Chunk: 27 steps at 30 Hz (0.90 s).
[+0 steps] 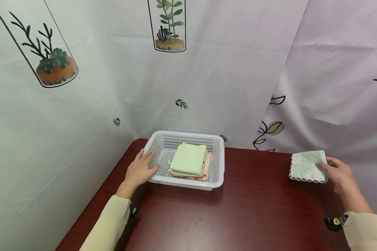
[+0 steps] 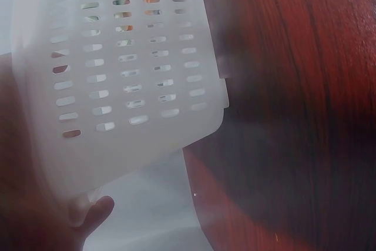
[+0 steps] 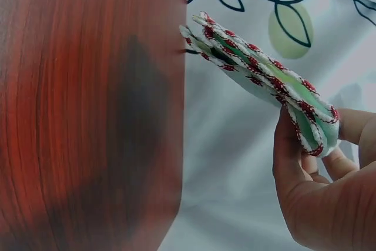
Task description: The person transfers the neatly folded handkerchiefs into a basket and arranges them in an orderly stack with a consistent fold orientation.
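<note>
At the right of the head view, my right hand (image 1: 340, 174) pinches one edge of a folded pale green cloth (image 1: 308, 165) with white flowers. The right wrist view shows its stacked layers and red-and-white stitched border (image 3: 264, 74), with fingers on both faces. My left hand (image 1: 141, 170) rests over the left rim of a white slotted plastic basket (image 1: 221, 167), fingers spread. One fingertip (image 2: 103, 208) shows past the basket's corner in the left wrist view. Inside the basket lies a stack of folded cloths, a light green cloth (image 1: 190, 158) on top and an orange-edged cloth (image 1: 207, 167) beneath.
The basket stands on a dark red wooden table (image 1: 238, 216), near its back left corner. White fabric with printed plants (image 1: 207, 76) hangs behind and to the left of the table. The folded cloth is near the table's back right edge.
</note>
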Tool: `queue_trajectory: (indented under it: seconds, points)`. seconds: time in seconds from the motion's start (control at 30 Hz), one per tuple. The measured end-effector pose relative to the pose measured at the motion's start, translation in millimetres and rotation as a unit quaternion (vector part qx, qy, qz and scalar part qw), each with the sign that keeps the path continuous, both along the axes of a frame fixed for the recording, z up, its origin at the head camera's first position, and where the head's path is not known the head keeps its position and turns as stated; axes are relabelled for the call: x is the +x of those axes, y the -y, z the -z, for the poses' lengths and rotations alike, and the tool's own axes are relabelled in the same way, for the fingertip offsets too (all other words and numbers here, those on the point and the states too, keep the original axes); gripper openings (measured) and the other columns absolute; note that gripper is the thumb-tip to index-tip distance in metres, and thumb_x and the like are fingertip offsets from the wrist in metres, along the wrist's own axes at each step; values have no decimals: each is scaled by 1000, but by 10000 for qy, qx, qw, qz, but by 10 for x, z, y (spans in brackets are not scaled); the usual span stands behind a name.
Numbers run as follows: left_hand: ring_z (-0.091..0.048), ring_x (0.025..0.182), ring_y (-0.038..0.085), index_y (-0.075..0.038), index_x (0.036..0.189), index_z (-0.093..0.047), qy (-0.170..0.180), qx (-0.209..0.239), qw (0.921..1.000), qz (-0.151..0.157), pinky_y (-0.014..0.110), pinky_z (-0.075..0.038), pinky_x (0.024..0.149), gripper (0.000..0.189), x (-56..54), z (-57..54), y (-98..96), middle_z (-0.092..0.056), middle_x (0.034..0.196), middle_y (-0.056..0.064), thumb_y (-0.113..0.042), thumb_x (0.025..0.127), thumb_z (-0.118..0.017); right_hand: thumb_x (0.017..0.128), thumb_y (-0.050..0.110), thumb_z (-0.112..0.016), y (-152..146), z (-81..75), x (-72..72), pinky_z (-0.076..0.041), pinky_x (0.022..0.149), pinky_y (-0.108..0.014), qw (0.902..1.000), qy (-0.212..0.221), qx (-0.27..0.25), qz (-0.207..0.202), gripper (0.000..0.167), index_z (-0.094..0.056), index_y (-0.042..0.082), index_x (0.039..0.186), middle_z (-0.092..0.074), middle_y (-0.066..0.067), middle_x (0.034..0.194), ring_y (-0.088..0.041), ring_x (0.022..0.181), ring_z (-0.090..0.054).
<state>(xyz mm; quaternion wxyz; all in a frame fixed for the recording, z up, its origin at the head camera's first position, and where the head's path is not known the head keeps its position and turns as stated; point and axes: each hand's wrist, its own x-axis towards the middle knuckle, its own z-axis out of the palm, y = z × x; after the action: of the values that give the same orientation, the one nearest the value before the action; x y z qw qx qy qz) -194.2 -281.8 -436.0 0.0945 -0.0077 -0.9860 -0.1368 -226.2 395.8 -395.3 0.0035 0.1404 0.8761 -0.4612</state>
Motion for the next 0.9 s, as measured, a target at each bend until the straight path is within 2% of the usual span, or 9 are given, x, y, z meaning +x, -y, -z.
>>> queue_trajectory:
  seconds: [0.03,0.1,0.13,0.2,0.23,0.47,0.57,0.67,0.9]
  points:
    - [-20,153,38,-11,152,-47,8,0,10000,-7,65,-34,111,69,-1,-1,-1,-45,156,14,-46,93,-57,100,47,-55,0,-4,10,-51,79,-43,10000,-34,-40,24,77,-32,-3,154,-49,-25,132,-22,96,-58]
    - [-21,153,39,-10,152,-47,-2,-22,10000,-9,65,-34,111,69,-2,-5,0,-45,156,14,-46,93,-57,99,46,-58,5,-12,31,-50,70,-31,9998,-130,-144,63,63,-46,8,148,-58,-1,111,-2,80,-54]
    - [-21,153,38,-10,152,-47,-7,-12,10000,-12,65,-34,111,69,-2,-5,1,-45,156,14,-46,93,-57,98,45,-59,9,-17,41,-49,66,-27,9995,-183,-241,75,54,-51,15,143,-56,11,103,5,76,-51]
    - [-21,153,39,-10,152,-47,-31,-16,10000,-7,64,-34,112,69,-3,-4,1,-46,156,14,-45,93,-57,98,44,-61,24,-31,64,-49,62,-23,9987,-286,-404,87,40,-54,26,133,-48,26,94,8,72,-51]
    - [-21,153,39,-10,152,-47,-47,-33,10000,2,64,-34,112,69,-4,-2,3,-46,156,14,-45,93,-57,98,43,-62,36,-40,74,-49,61,-23,9984,-324,-447,93,36,-55,28,130,-46,28,92,8,72,-51]
    - [-22,152,39,-10,152,-48,-71,-48,10000,8,64,-35,111,68,10,8,9,-47,155,14,-44,93,-58,98,46,-61,144,-106,136,-49,62,-24,9989,-381,-243,125,46,-54,24,137,-49,16,103,4,75,-50]
    - [-22,153,39,-10,151,-48,-83,-40,10000,14,64,-35,111,68,14,-1,4,-47,155,14,-45,93,-58,97,43,-64,195,-112,158,-50,61,-24,9978,-532,-371,146,29,-57,33,124,-48,25,92,3,72,-52]
    - [-22,153,39,-10,151,-48,-81,-29,10000,20,64,-35,111,68,12,-8,-1,-47,155,14,-44,94,-59,97,40,-65,244,-121,181,-49,60,-23,9967,-664,-447,138,23,-59,33,118,-48,28,86,2,71,-52]
    - [-21,153,39,-10,152,-47,-27,-53,10000,34,64,-34,112,69,16,-9,-4,-46,156,14,-45,94,-57,97,35,-66,343,-135,229,-50,58,-23,9942,-858,-643,47,14,-56,43,101,-52,27,81,1,69,-54]
